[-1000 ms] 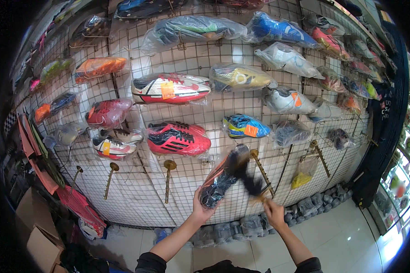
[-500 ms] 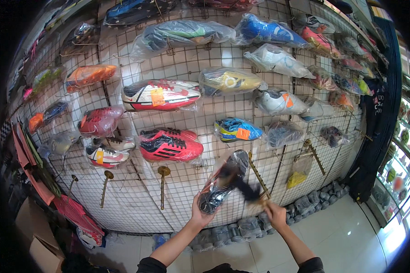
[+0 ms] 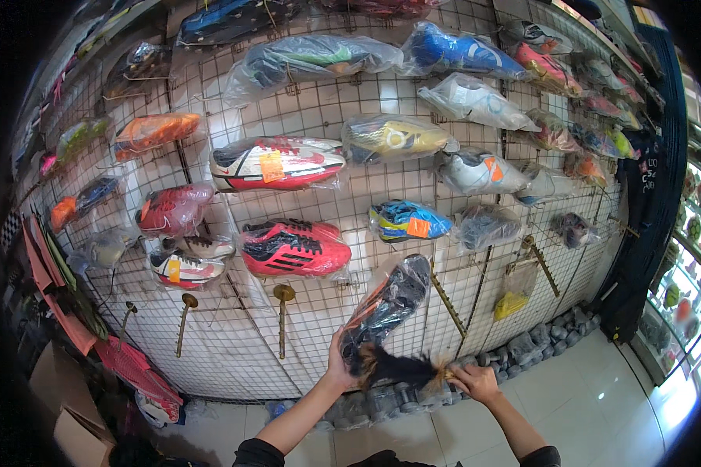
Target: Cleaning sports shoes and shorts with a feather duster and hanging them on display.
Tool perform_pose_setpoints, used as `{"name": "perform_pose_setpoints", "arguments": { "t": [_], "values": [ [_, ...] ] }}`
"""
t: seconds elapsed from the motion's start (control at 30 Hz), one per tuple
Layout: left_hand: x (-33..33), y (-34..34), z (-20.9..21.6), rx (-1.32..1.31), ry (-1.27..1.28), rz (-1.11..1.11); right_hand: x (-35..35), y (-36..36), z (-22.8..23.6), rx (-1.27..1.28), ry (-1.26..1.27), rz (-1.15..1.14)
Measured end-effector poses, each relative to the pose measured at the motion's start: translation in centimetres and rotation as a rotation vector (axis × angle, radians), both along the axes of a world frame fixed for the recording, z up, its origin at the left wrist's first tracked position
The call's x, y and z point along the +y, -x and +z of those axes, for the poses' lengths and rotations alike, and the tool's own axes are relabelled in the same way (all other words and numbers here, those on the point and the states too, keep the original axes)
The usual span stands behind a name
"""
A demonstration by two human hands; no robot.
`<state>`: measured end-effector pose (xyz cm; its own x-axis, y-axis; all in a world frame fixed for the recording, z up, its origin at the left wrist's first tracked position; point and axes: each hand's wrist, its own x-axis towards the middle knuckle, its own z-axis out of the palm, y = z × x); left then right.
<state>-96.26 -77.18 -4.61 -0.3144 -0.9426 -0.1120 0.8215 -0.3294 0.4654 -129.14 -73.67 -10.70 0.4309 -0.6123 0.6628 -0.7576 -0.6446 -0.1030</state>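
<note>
My left hand (image 3: 339, 362) is closed around the lower end of a dark shoe (image 3: 395, 302) in a clear plastic bag, with an orange stripe along its side. The shoe is tilted, its upper end leaning right, in front of the wire grid. In my right hand (image 3: 477, 382) is the handle end of a feather duster (image 3: 401, 371) with black and brown feathers. The duster lies almost level, and its feathers touch the shoe's lower end near my left fingers.
Bagged shoes hang on the wire grid wall (image 3: 234, 327), among them a red one (image 3: 292, 247) and a blue one (image 3: 407, 220). Brass display arms (image 3: 283, 319) jut out below. Grey wrapped bundles (image 3: 533, 342) line the wall's foot. Cardboard boxes (image 3: 74, 397) stand at left.
The feather duster has swept down from the middle of the shoe to its lower end. My right hand has moved slightly down and right; the left still grips the shoe.
</note>
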Motion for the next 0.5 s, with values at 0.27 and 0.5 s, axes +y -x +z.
{"name": "perform_pose_setpoints", "arguments": {
  "t": [0.27, 0.5],
  "values": [
    [-0.5, 0.1, -1.0, 0.082, -0.129, 0.054, 0.8, 0.0, 0.4, 0.154, -0.042, -0.074],
    [-0.1, -0.4, -0.9, -0.065, -0.132, 0.025, -0.6, -0.3, 2.4, -0.431, -0.033, -0.168]
  ]
}}
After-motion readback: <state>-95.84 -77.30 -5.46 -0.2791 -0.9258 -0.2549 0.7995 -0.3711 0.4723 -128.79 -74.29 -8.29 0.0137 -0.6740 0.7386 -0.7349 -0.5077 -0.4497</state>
